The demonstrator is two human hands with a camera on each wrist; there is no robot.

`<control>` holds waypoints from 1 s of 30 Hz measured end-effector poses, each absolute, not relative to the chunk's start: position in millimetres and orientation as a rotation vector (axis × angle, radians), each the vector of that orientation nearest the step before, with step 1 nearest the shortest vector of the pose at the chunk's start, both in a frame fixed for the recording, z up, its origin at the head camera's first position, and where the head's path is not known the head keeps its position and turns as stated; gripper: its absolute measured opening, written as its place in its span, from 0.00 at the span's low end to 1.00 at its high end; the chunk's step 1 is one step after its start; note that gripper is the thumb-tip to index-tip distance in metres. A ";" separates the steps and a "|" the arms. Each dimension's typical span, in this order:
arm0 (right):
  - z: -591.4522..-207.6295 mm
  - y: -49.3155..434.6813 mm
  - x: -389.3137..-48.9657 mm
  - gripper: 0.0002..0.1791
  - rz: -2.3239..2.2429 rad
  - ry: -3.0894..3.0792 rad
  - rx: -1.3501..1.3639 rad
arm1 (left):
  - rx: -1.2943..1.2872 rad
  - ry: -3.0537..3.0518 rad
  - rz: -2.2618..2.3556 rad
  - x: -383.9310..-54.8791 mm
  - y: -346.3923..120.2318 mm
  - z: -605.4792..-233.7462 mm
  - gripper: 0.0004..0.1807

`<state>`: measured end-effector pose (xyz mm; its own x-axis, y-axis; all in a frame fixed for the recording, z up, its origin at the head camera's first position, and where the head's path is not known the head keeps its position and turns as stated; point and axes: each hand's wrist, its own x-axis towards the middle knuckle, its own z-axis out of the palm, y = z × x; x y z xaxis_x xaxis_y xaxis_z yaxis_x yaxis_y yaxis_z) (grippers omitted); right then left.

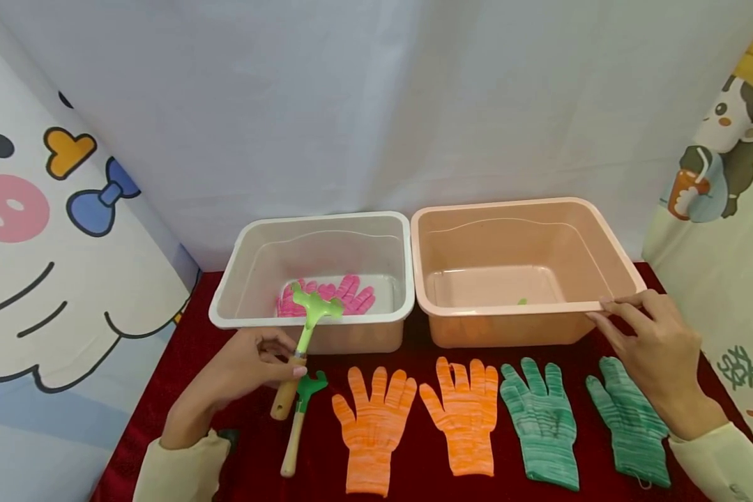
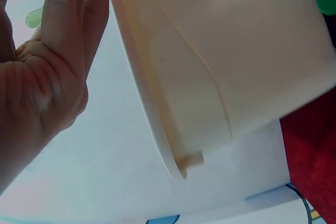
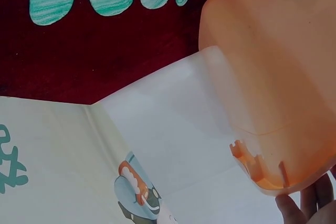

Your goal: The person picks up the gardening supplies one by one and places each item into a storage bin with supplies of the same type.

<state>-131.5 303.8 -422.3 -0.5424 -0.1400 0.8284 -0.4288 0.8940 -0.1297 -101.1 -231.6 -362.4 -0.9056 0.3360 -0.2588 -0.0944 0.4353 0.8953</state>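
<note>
My left hand (image 1: 251, 362) pinches the wooden handle of a small garden rake (image 1: 314, 307) with a light green head, raised over the front rim of the white basin (image 1: 316, 222). Pink gloves (image 1: 351, 296) lie inside that basin. A second rake (image 1: 293, 443), dark green with a wooden handle, lies on the cloth below the hand. At the right, my right hand (image 1: 655, 341) grips the front right rim of the orange basin (image 1: 527, 326), thumb outside. Only a light green bit (image 1: 523, 302) shows inside this basin; the rest of it is hidden by the front wall.
Two orange gloves (image 1: 376, 425) and two green gloves (image 1: 542, 425) lie in a row on the dark red cloth (image 1: 414, 481) before the basins. A pale curtain (image 1: 351, 104) hangs behind, with cartoon-printed sheets on both sides. Something dark green (image 1: 229, 438) shows beside the left sleeve.
</note>
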 end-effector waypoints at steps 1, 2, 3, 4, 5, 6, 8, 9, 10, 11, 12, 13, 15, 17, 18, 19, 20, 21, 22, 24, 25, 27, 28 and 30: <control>-422.3 303.8 -131.5 0.32 0.398 -2.134 0.406 | 0.215 2.293 1.467 -103.2 -229.2 -361.9 0.20; -422.4 303.9 -131.5 0.32 0.399 -2.132 0.404 | 0.225 2.293 1.469 -105.4 -226.6 -361.3 0.20; -422.4 303.9 -131.5 0.32 0.401 -2.130 0.403 | 0.235 2.290 1.471 -107.3 -224.0 -360.7 0.20; -422.5 303.9 -131.4 0.32 0.402 -2.129 0.402 | 0.242 2.287 1.473 -109.4 -221.5 -360.2 0.20; -422.6 303.9 -131.4 0.32 0.403 -2.130 0.402 | 0.247 2.289 1.474 -111.3 -218.9 -359.6 0.20; -422.5 303.9 -131.3 0.32 0.404 -2.131 0.401 | 0.252 2.294 1.475 -113.0 -216.2 -359.0 0.20; -422.6 303.7 -131.3 0.33 0.406 -2.134 0.401 | 0.264 2.301 1.474 -116.5 -211.0 -357.9 0.20; -422.7 303.4 -131.4 0.33 0.407 -2.133 0.401 | 0.270 2.304 1.472 -118.1 -208.2 -357.2 0.20; -422.6 303.3 -131.3 0.33 0.407 -2.134 0.401 | 0.280 2.308 1.475 -119.9 -205.3 -356.8 0.20; -422.6 303.0 -131.3 0.33 0.407 -2.134 0.400 | 0.294 2.313 1.478 -121.5 -202.4 -356.4 0.20; -422.6 302.7 -131.3 0.33 0.407 -2.133 0.400 | 0.304 2.312 1.483 -123.1 -199.5 -356.1 0.19; -422.5 302.5 -131.3 0.33 0.406 -2.131 0.400 | 0.311 2.311 1.488 -124.6 -196.6 -356.0 0.19; -422.2 302.0 -131.2 0.33 0.407 -2.128 0.402 | 0.318 2.305 1.503 -127.5 -190.6 -355.7 0.18; -422.1 301.7 -131.4 0.33 0.407 -2.124 0.402 | 0.321 2.310 1.508 -129.8 -185.2 -355.4 0.19; -422.0 301.6 -131.4 0.33 0.406 -2.125 0.402 | 0.317 2.311 1.510 -130.8 -182.8 -355.3 0.19; -421.9 301.5 -131.4 0.33 0.407 -2.126 0.403 | 0.318 2.317 1.511 -131.7 -180.6 -355.1 0.19; -421.9 301.5 -131.4 0.33 0.407 -2.127 0.403 | 0.323 2.324 1.511 -132.8 -178.5 -355.0 0.19; -421.8 301.5 -131.4 0.33 0.408 -2.127 0.402 | 0.337 2.340 1.507 -133.8 -176.7 -355.1 0.19; -421.9 301.4 -131.4 0.33 0.410 -2.127 0.401 | 0.345 2.347 1.510 -134.6 -174.8 -354.8 0.18; -421.8 301.4 -131.1 0.33 0.408 -2.132 0.398 | 0.359 2.364 1.511 -136.7 -171.5 -355.0 0.17; -421.8 301.4 -131.1 0.33 0.412 -2.132 0.396 | 0.367 2.369 1.515 -137.8 -169.7 -355.1 0.17; -421.7 301.4 -130.8 0.33 0.416 -2.136 0.392 | 0.377 2.383 1.515 -140.2 -165.8 -355.2 0.17; -421.6 301.5 -130.6 0.33 0.414 -2.140 0.389 | 0.374 2.389 1.513 -141.3 -163.8 -355.1 0.16; -421.5 301.5 -130.4 0.33 0.415 -2.144 0.387 | 0.371 2.416 1.499 -143.2 -160.0 -354.5 0.17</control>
